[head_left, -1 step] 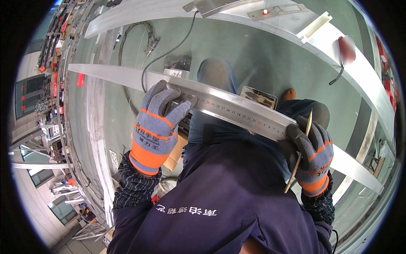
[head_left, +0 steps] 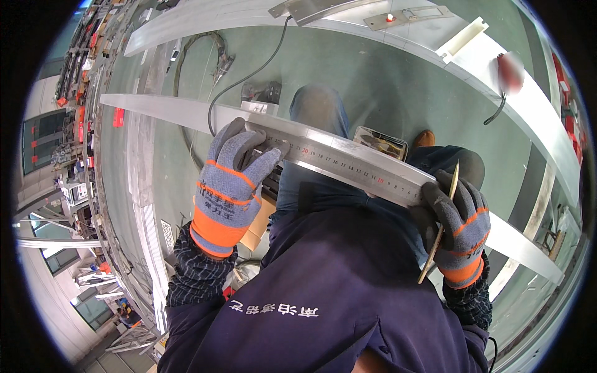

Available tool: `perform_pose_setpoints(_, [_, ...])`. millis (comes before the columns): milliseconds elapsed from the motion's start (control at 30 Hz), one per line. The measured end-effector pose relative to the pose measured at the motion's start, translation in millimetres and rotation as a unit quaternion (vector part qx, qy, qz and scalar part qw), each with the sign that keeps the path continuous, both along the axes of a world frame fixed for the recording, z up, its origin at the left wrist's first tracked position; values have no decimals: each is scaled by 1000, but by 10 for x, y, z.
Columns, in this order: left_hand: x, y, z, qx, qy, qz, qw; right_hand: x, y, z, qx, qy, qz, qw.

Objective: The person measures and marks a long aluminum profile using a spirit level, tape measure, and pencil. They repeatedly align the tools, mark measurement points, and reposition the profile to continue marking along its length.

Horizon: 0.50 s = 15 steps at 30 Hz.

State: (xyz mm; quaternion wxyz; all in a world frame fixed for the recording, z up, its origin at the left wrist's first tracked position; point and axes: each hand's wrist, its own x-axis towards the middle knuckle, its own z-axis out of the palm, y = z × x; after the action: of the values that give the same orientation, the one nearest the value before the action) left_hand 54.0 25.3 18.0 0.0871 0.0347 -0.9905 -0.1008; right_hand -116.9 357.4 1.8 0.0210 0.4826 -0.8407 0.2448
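Note:
A long pale metal bar (head_left: 522, 244) runs across in front of my body, tilting down to the right. Along its near face lies a steel ruler (head_left: 342, 165) with its scale showing. My left hand (head_left: 229, 186), in a grey and orange work glove, is closed over the ruler's left end, thumb and fingers pinching it against the bar. At the other end my right hand (head_left: 459, 230), gloved alike, is closed with its fingertips on the ruler and bar. A pencil (head_left: 430, 260) is held in that hand, slanting across its fingers; the ruler's right tip is hidden there.
Beyond lies a wide white beam (head_left: 429, 46) carrying metal plates and a pale bracket (head_left: 463, 40). A red tool (head_left: 510, 73) with a cord is at the right. A black cable (head_left: 252, 74) hangs down to the bar. An open box (head_left: 381, 143) sits on the floor near another person's shoe (head_left: 425, 138).

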Motion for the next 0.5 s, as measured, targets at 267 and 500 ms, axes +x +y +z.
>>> perform_pose_setpoints(267, [-10, -41, 13, -11, -1, -9, 1000, -11, 14, -14, -13, 9, 5, 1000])
perform_pose_setpoints(500, [22, -12, -6, 15, -10, 17, 1000, -37, -37, 4, -20, 12, 5, 1000])
